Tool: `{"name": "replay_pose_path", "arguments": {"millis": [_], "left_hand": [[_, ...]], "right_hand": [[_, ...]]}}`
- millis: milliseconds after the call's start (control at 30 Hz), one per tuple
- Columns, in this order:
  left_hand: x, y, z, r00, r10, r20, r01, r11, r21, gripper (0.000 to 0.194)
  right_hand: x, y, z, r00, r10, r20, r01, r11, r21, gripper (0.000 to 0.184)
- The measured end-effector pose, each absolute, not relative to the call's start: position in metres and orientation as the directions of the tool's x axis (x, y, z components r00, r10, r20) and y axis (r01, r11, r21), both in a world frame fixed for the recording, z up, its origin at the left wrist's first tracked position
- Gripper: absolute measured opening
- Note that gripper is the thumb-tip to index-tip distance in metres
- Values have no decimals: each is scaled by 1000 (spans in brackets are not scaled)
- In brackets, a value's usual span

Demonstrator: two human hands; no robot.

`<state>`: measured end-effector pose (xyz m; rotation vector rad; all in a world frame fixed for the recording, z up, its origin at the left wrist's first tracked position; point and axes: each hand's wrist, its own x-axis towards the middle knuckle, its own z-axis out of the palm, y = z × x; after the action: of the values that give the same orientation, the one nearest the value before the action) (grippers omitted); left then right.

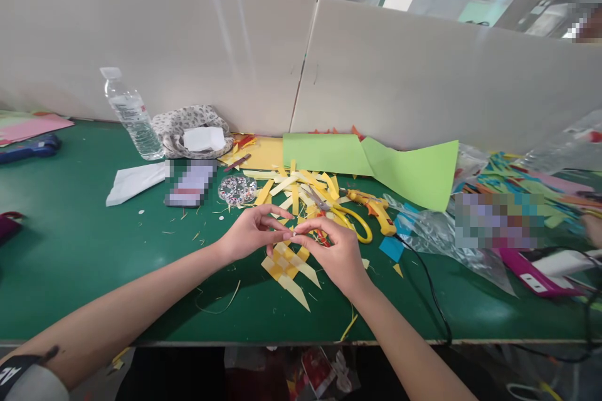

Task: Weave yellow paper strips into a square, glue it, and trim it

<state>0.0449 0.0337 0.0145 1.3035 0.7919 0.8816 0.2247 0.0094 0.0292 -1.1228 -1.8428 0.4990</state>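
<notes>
My left hand [258,230] and my right hand [335,252] meet fingertip to fingertip over the green table. Between the pinched thumbs and forefingers is a tiny pale bit, too small to name. Beneath them lies a woven piece of yellow and cream paper strips [285,264], with pointed ends toward me. Just behind my fingers is a heap of loose yellow paper strips [295,191]. Scissors with yellow handles [353,220] rest at the heap's right side, beside a yellow glue gun [379,212]. A round clear case of small beads [237,190] sits to the left.
A water bottle [134,116] and a spotted cloth pouch [188,122] stand at the back left, near a phone [190,183]. Green card [329,153] leans against the partition [188,44]. Clear plastic bags [437,241] and a black cord [430,288] lie right.
</notes>
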Motion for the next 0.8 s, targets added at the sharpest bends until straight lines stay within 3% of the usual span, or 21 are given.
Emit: {"name": "replay_pose_path", "arguments": {"millis": [167,800], "left_hand": [[45,34,15,473,881,-1,-81,45,996,34],[45,34,11,478,877,47,-64,-19,998,30]], "right_hand": [[225,9,29,-215,833,510,516,540,-665,4],[225,9,30,-229,850,474,507,520,-687,8]]}}
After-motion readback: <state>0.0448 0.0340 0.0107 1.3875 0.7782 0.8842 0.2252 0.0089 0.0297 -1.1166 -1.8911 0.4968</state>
